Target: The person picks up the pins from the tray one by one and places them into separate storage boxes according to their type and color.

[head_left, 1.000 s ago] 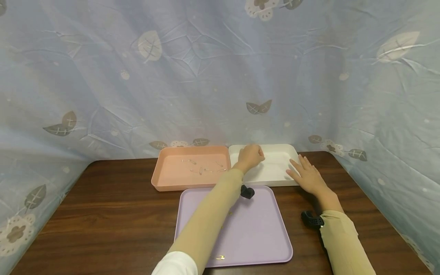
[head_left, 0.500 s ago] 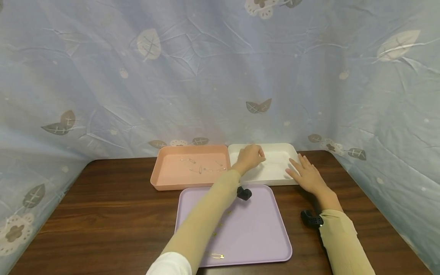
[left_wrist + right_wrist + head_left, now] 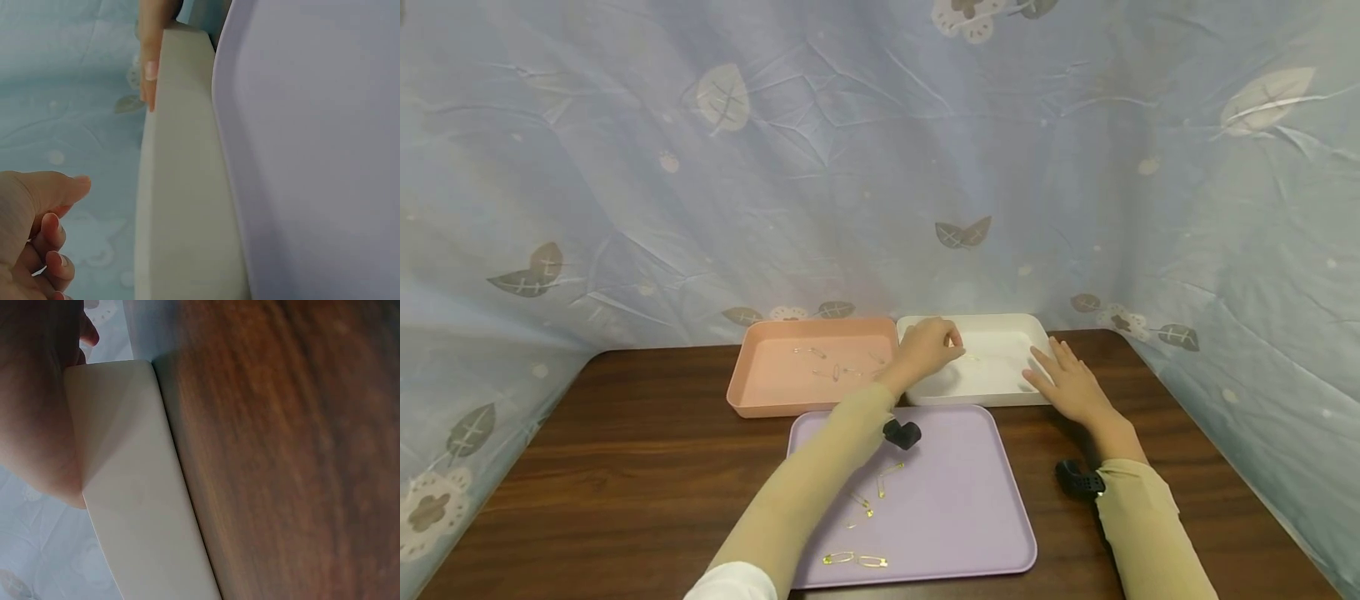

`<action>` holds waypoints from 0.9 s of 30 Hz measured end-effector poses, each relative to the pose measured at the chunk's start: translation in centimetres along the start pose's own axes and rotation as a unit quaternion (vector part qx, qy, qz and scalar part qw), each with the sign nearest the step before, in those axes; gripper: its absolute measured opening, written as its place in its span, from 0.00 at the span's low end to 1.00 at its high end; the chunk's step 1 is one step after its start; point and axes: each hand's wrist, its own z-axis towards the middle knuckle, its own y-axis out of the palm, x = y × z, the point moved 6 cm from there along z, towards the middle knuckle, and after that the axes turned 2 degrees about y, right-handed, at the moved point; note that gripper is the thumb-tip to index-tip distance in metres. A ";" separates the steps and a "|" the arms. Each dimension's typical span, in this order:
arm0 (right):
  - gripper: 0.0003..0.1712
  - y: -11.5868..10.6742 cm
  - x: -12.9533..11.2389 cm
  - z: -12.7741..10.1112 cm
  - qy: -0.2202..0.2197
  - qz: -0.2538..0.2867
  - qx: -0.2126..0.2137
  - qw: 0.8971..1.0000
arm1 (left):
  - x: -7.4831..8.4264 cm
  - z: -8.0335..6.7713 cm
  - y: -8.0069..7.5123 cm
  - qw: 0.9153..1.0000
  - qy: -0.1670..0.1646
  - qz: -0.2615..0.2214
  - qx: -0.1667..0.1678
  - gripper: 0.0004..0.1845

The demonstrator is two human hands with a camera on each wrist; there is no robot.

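Note:
My left hand (image 3: 927, 346) is over the left part of the white tray (image 3: 1006, 400), fingers loosely curled. In the left wrist view its thumb (image 3: 70, 189) stands apart from the fingertips, with nothing between them. A small gold safety pin (image 3: 972, 357) lies in the white tray just right of that hand. My right hand (image 3: 1073, 385) rests with spread, straight fingers at the tray's right rim; the right wrist view shows it against the tray wall (image 3: 134, 481). On the lilac tray (image 3: 955, 517) lie several gold safety pins (image 3: 871, 562), partly beside my left forearm.
A pink tray (image 3: 767, 400) with several silver safety pins (image 3: 837, 372) stands left of the white tray, side by side. The lilac tray lies in front of both on the dark wooden table (image 3: 625, 483). A patterned curtain (image 3: 850, 167) hangs close behind.
My left hand has shifted left over the white tray, and a gold safety pin now shows beside it. The forearm moved left, uncovering more gold pins. My right hand has stayed put.

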 end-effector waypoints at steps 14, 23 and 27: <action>0.42 0.1 0.1 0.1 0.001 -0.001 0.000 1.000 | 0.5 -5.2 -3.6 0.997 0.070 0.025 0.004 0.05; 0.42 0.3 0.2 0.2 -0.002 0.000 0.000 1.000 | -0.1 -8.9 -6.3 0.994 0.095 0.016 0.048 0.05; 0.41 0.2 0.3 0.2 -0.003 -0.001 0.001 1.000 | -0.3 -10.0 -6.9 0.993 0.102 -0.001 0.065 0.06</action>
